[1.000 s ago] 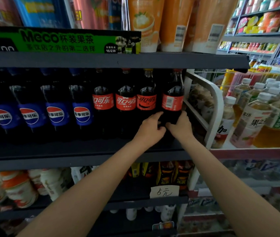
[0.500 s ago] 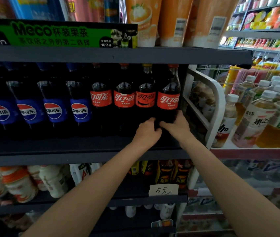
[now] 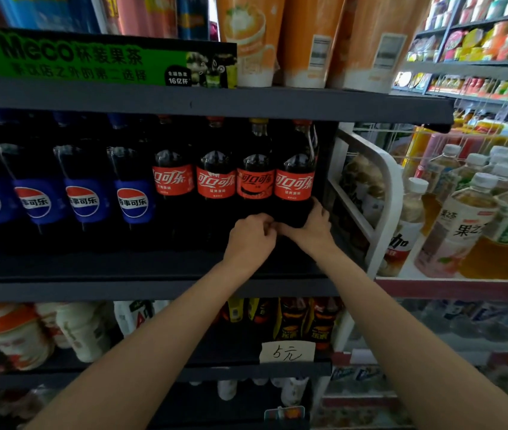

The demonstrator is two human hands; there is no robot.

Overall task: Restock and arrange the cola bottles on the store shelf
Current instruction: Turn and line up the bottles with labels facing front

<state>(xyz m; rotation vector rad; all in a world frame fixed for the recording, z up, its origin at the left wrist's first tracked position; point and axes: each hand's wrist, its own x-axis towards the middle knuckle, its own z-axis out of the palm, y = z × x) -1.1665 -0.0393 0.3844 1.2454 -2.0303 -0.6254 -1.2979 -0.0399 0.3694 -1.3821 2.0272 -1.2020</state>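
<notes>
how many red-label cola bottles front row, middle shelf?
4, side by side right of the blue-label bottles: first, second, third, and fourth at the right end, held by both hands. More may be hidden behind.
</notes>
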